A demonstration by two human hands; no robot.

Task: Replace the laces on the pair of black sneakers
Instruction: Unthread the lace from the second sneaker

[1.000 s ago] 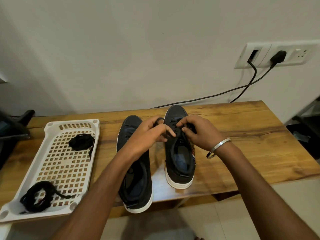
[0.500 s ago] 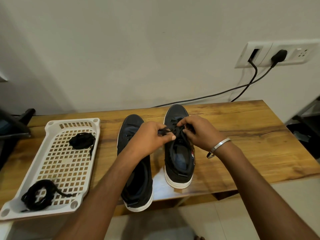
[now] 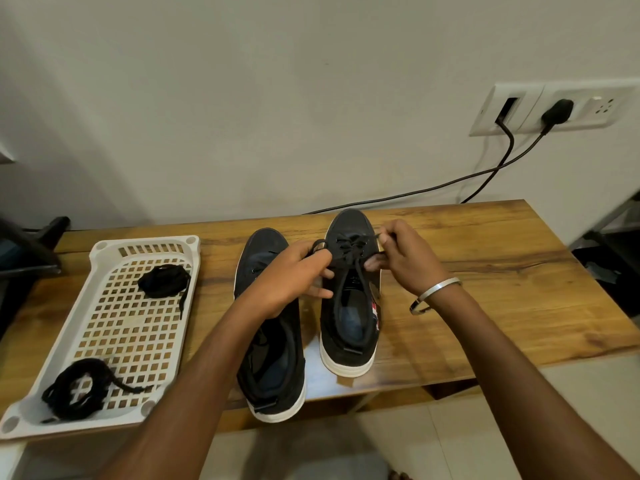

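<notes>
With both sneakers toe-far on the wooden table [image 3: 485,271], I see left hand [image 3: 291,282] pinching a black lace [image 3: 349,251] loop on the right sneaker [image 3: 349,306] | right hand [image 3: 405,258] pinching the other lace end | left sneaker [image 3: 270,358] just beside, under my left wrist | white tray [image 3: 114,323] left, two lace bundles [image 3: 164,282] inside

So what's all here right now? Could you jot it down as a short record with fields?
surface: wooden table
right sneaker: laced, both lace ends being pulled outward
left sneaker: beside it, lacing mostly hidden by the arm
left hand: pinching one end of the lace
right hand: pinching the other end
white tray: two bundles of black laces, far bundle, near bundle
</notes>
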